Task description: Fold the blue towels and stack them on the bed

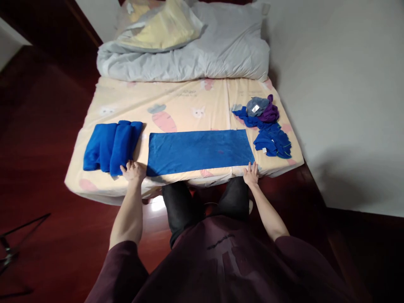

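A blue towel point(198, 151) lies flat across the front of the bed, stretched into a long rectangle. My right hand point(251, 173) rests with fingers extended at its near right corner. To the left of the towel, my left hand point(134, 171) has its fingers spread, close to the lower edge of a stack of folded blue towels point(110, 147); whether it touches them I cannot tell. On the right lies a crumpled heap of blue cloths point(273, 141), with a grey cloth point(257, 106) and a purple cloth point(270, 112) behind.
The bed point(186, 101) has a cream sheet printed with carrots and cats. A rolled grey-white quilt point(189, 67) and a yellow pillow point(164, 29) fill its far end. A white wall point(341, 92) borders the right side. A dark stand point(9, 252) is on the red floor at left.
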Available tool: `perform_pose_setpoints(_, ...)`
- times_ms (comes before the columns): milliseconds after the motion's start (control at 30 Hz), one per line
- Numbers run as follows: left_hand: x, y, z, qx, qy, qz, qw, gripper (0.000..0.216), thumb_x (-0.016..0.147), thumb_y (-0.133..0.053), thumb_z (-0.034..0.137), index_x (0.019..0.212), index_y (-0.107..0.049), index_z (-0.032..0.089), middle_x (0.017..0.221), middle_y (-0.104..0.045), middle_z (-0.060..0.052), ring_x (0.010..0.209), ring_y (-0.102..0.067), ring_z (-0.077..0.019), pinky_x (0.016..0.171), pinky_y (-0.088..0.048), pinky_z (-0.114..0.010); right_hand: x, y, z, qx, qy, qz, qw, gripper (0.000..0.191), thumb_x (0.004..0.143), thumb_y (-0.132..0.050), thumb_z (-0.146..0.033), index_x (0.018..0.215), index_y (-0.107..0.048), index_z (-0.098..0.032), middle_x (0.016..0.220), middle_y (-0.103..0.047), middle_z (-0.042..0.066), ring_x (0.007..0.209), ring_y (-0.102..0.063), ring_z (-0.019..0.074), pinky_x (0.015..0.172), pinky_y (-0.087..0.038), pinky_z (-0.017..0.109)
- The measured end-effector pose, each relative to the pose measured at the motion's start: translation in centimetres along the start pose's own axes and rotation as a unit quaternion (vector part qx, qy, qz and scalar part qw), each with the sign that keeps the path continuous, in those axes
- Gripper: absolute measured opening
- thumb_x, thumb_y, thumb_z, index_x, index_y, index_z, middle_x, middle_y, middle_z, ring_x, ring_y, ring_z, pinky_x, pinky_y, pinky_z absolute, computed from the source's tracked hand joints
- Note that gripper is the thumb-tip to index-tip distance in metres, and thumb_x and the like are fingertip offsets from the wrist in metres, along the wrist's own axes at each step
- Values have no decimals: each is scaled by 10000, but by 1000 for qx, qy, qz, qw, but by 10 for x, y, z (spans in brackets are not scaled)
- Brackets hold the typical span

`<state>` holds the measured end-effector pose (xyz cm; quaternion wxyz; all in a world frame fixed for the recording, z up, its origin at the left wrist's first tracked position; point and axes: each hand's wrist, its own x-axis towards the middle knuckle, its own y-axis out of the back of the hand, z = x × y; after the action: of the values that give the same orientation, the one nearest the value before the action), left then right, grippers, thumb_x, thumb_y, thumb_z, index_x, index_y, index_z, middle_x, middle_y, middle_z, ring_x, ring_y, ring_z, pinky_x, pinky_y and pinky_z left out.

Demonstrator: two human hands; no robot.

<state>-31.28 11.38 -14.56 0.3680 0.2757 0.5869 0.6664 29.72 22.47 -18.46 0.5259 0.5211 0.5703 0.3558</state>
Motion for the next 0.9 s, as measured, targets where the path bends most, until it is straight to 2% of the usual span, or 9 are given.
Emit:
perform_pose_setpoints(67, -1, 1, 8, 2, -4, -2, 1000, 562, 841, -462, 164, 1355, -614, -4, 1430, -583, -338, 1505, -399, -420, 1216, -214, -723, 0, 2, -1, 1, -1, 0, 1000, 676, 1077, -246, -414, 1696, -211, -143, 1778, -64, 148, 1650, -18, 309, 1214, -367, 628)
perform_pose_setpoints(133, -10, -2, 21, -9, -36, 0, 999, 561, 883, -425, 186, 1389, -606, 25, 1455, -582, -303, 1499, -405, -421, 1210, -251, -708, 0, 6, -2, -7, -2, -6, 1000, 674, 1076, -261, -405, 1694, -216, -141, 1776, -80, 158, 1648, -33, 319, 1208, -375, 624)
perform_pose_setpoints(267, -45, -20, 44, -47, -119, -16, 992, 619, 964, -355, 270, 1507, -518, 19, 1615, -437, -266, 1543, -357, -380, 1258, -276, -609, 3, 22, 1, -52, 12, -38, 998, 665, 1087, -264, -421, 1687, -243, -134, 1769, -117, 171, 1641, -95, 326, 1201, -398, 562)
perform_pose_setpoints(400, -81, -42, 49, -68, -110, -7, 992, 689, 1012, -308, 349, 1591, -386, -16, 1696, -295, -254, 1605, -241, -365, 1296, -228, -584, 11, 44, 1, -91, 38, -43, 994, 614, 1102, -246, -436, 1608, -445, -150, 1700, -339, 191, 1572, -304, 331, 1199, -382, 541)
perform_pose_setpoints(500, -89, -47, 49, -75, -91, -2, 993, 714, 1027, -297, 382, 1595, -354, -46, 1700, -262, -274, 1612, -217, -378, 1307, -188, -596, 21, 58, -7, -100, 45, -22, 994, 580, 1097, -293, -445, 1477, -606, -140, 1623, -461, 209, 1498, -410, 364, 1198, -350, 585)
perform_pose_setpoints(600, -79, -43, 63, -94, -75, 21, 993, 675, 1022, -316, 386, 1527, -466, -36, 1668, -323, -294, 1610, -212, -396, 1301, -167, -634, 35, 67, -27, -61, 93, 16, 994, 565, 1096, -308, -404, 1504, -570, -115, 1663, -405, 198, 1545, -355, 338, 1224, -334, 546)
perform_pose_setpoints(700, -61, -44, 99, -136, -112, 58, 983, 621, 1009, -358, 365, 1512, -518, 36, 1707, -279, -238, 1629, -160, -369, 1309, -135, -634, 54, 71, -56, -4, 174, 43, 984, 570, 1097, -319, -375, 1583, -475, -122, 1715, -323, 155, 1596, -282, 294, 1268, -304, 487)
perform_pose_setpoints(800, -49, -58, 142, -189, -167, 54, 966, 608, 1005, -363, 332, 1552, -496, 103, 1723, -275, -178, 1632, -175, -316, 1320, -135, -593, 74, 72, -94, 22, 223, 46, 973, 573, 1094, -358, -369, 1618, -425, -149, 1754, -221, 122, 1630, -195, 302, 1308, -229, 518)
perform_pose_setpoints(900, -46, -76, 170, -227, -160, 53, 959, 614, 996, -363, 309, 1570, -484, 126, 1689, -360, -168, 1619, -235, -291, 1323, -129, -571, 83, 63, -138, 38, 280, 28, 959, 578, 1093, -384, -363, 1646, -379, -194, 1772, -152, 86, 1649, -115, 292, 1330, -157, 551)
